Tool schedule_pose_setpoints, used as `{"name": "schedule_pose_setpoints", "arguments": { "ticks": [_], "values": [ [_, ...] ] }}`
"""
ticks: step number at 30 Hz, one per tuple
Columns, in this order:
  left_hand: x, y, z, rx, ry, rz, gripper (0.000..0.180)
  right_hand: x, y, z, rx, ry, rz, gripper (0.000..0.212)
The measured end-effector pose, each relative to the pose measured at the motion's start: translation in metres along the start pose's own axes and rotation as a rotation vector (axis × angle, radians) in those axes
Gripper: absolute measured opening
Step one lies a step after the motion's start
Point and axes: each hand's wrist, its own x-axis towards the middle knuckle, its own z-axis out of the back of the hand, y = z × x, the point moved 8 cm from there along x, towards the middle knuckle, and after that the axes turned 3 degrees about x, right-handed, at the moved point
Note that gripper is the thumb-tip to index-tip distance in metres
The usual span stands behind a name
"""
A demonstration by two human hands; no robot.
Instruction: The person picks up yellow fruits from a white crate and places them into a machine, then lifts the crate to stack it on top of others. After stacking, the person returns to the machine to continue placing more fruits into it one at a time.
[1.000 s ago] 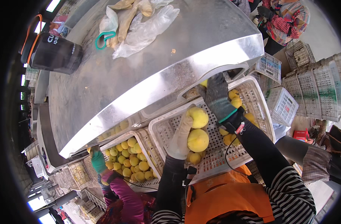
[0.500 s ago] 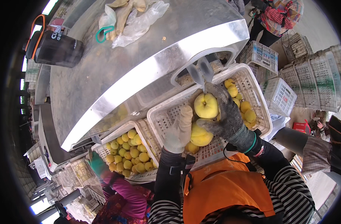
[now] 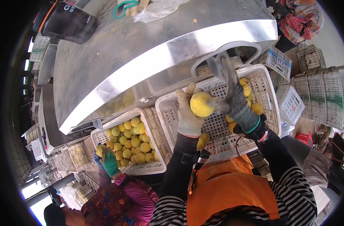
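My left hand (image 3: 189, 113), in a pale glove, is closed round a yellow peach (image 3: 201, 104) above a white plastic crate (image 3: 221, 148). Close on its right is my right hand (image 3: 236, 96) in a dark grey glove. Its fingers stretch up toward a metal chute (image 3: 216, 68), while the blurred thumb reaches to the peach's side; whether it touches is unclear. No fruit shows in the right palm. More yellow peaches (image 3: 256, 108) lie along the crate's right side. A few peaches (image 3: 204, 139) show at its lower left, partly behind my left wrist.
A curved metal table (image 3: 149, 45) fills the far side, with a black bottle (image 3: 70, 22) and plastic bags (image 3: 158, 9) on it. To the left, a co-worker's green-gloved hand (image 3: 111, 164) holds fruit by a second crate (image 3: 156, 128) of peaches. Stacked crates (image 3: 322, 90) stand at right.
The two peaches between my hands are now one, in my left hand. My right hand has let go of its peach and straightened its fingers. The co-worker's hand now holds fruit. The view has shifted.
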Motion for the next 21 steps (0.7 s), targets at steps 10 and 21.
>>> {"name": "schedule_pose_setpoints", "arguments": {
  "ticks": [10,21],
  "values": [
    [-0.052,0.009,-0.055,0.062,0.226,0.069,0.050,-0.042,0.065,0.014,-0.173,0.002,-0.051,0.093],
    [-0.017,0.059,0.098,1.883,-0.087,0.184,0.054,0.035,-0.079,0.002,-0.700,-0.246,-0.120,0.092]
  ]
}}
